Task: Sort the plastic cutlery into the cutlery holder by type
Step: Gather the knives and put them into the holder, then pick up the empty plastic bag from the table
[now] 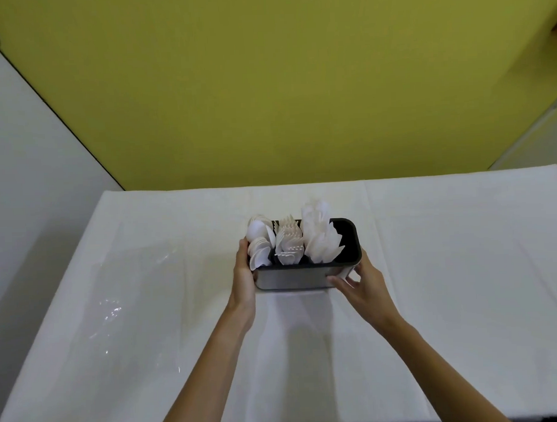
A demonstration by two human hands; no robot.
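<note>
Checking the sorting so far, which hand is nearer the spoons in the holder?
Left. The left hand grips the holder at its left end, right beside the spoons; the right hand holds the opposite, right end.

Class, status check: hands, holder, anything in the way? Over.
Left hand and right hand each holding an end of the holder. Spoons, forks, knives in separate compartments. Nothing in the way.

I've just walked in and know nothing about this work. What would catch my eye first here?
A holder stands mid-table, packed with white spoons at its left end, forks next to them and knives right of those. The left hand and right hand hold its two ends. Behind the white table rises a bright yellow wall.
</note>
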